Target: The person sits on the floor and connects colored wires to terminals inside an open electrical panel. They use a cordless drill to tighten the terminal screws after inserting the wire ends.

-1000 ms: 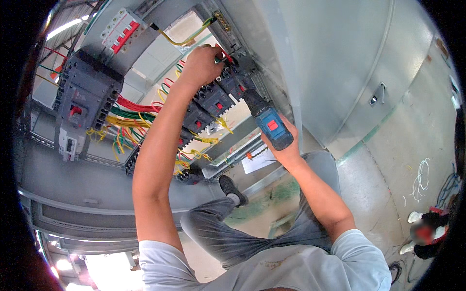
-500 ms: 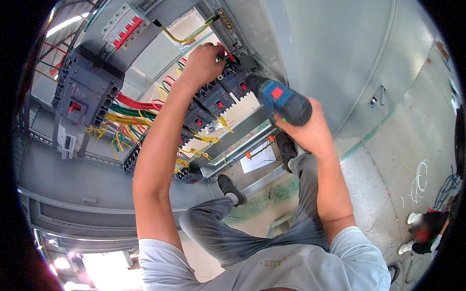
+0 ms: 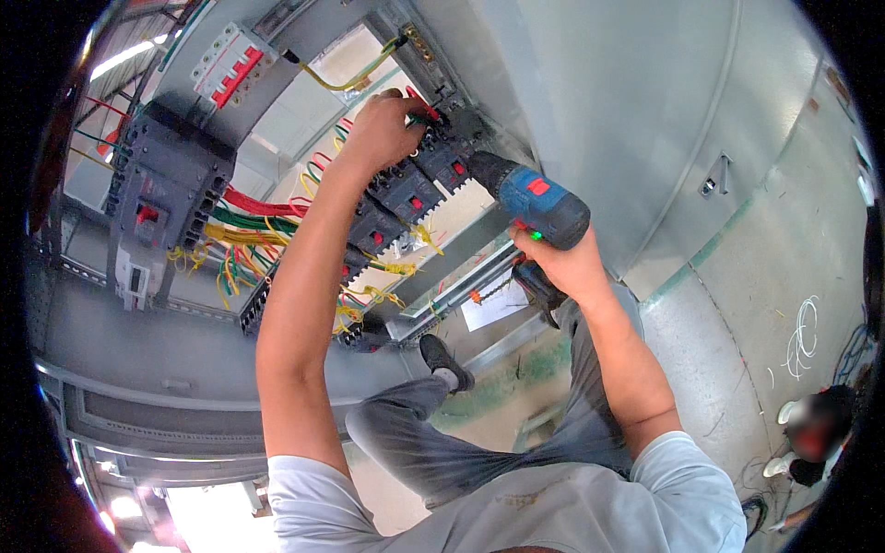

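Note:
My left hand (image 3: 387, 131) reaches up to the far end of a slanting row of black circuit breakers (image 3: 410, 192). Its fingers are closed on the ends of a red wire (image 3: 423, 104) and a green wire beside the end breaker. My right hand (image 3: 573, 264) grips a blue and black cordless drill (image 3: 546, 205) with a small green light by the grip. The drill's dark chuck (image 3: 489, 170) points toward the end breaker. Whether its tip touches a screw there I cannot make out.
A larger breaker (image 3: 166, 180) with bundled red, green and yellow wires (image 3: 258, 221) sits left. Above it is a red-switched breaker (image 3: 228, 72). A grey cabinet door (image 3: 636, 120) stands right. White paper (image 3: 493, 306) lies below; another person (image 3: 816, 429) is at lower right.
The drill has turned slightly in view, with its rear end a little lower. My left hand stays near the end breaker with the wires, shifted only slightly.

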Tool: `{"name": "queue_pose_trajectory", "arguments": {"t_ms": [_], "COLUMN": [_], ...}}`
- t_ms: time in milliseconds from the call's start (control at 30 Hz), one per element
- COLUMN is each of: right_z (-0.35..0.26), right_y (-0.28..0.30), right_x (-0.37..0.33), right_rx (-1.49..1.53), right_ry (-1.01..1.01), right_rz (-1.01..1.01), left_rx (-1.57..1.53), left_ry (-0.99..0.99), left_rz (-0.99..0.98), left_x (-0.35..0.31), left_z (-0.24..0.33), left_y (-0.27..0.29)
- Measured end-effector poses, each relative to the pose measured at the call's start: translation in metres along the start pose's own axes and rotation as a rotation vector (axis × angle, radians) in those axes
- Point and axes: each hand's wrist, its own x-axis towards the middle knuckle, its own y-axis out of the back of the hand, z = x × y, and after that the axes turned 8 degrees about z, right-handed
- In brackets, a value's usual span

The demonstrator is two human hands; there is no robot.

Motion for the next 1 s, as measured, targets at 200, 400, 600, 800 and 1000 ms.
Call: {"name": "queue_pose_trajectory", "arguments": {"t_ms": [200,400,600,800,1000], "right_z": [0.012,0.067,0.033,-0.044,-0.046], "right_y": [-0.004,-0.023,-0.019,0.000,-0.003], "right_x": [-0.006,-0.030,-0.026,-0.006,0.004], "right_rx": [0.262,0.260,-0.148,-0.260,-0.405], "right_ry": [-0.232,-0.120,0.379,0.171,0.369], "right_rz": [-0.032,0.048,0.047,-0.068,-0.002], "left_rx": [0.008,0.090,0.126,0.166,0.155], "left_ry": [0.047,0.081,0.112,0.162,0.210], "left_rz": [-0.048,-0.050,-0.073,-0.068,-0.035], "left_x": [0.004,0.008,0.008,0.005,0.008], "left_z": [-0.005,0.010,0.013,0.011,0.017], "left_y": [0.001,0.005,0.009,0.007,0.006]}}
